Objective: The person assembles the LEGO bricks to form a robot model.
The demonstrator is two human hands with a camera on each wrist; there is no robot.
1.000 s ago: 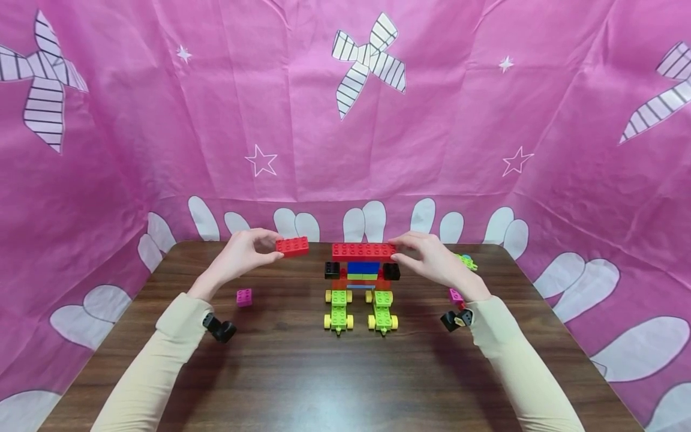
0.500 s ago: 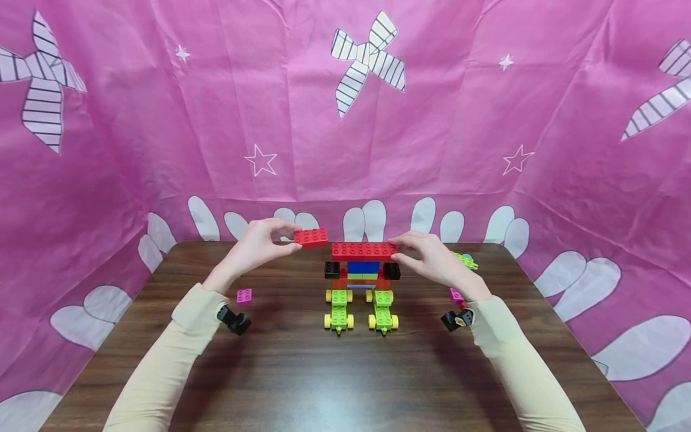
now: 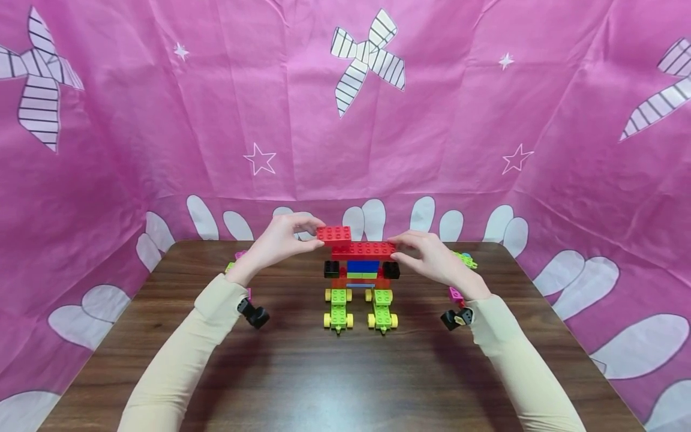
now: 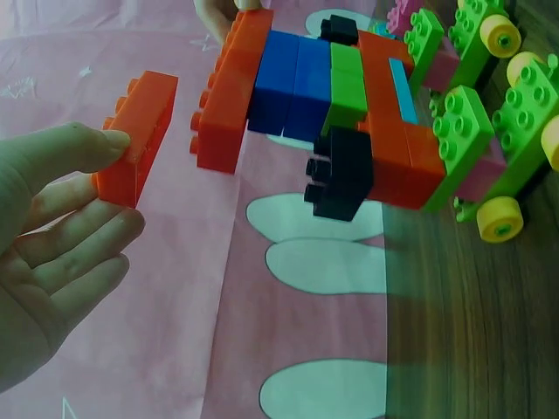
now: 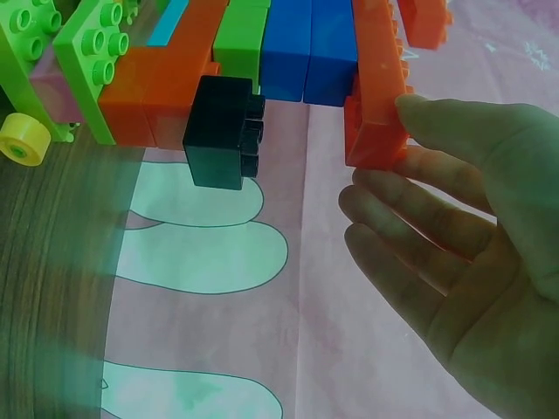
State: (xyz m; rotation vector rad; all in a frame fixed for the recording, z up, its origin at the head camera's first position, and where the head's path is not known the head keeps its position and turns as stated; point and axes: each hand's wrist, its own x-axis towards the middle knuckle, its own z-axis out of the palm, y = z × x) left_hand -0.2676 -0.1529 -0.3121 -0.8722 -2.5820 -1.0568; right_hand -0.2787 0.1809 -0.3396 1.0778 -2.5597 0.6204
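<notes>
My left hand (image 3: 283, 241) pinches a short red building brick (image 3: 334, 234) between thumb and fingers, above the left end of a long red brick (image 3: 372, 249). The left wrist view shows a gap between these two bricks. The long brick tops a built figure with blue bricks (image 4: 288, 83), a green layer (image 4: 345, 87), black side bricks (image 4: 342, 175) and a red lower body. The figure stands on two lime wheeled bases (image 3: 338, 309) with yellow wheels. At the long brick's right end, my right hand (image 3: 429, 257) pinches it between thumb and index finger; the other fingers extend loosely.
Right of the figure lie a pink brick (image 3: 456, 294) and, farther back, a lime piece (image 3: 465, 260). Small pink and lime pieces (image 3: 240, 255) show partly behind the left wrist. The brown table (image 3: 345, 378) meets a pink patterned cloth (image 3: 453, 150) at its back edge.
My left hand has carried the short red brick rightward and slightly up, from left of the figure to over the long brick's left end. The right hand stays at the long brick.
</notes>
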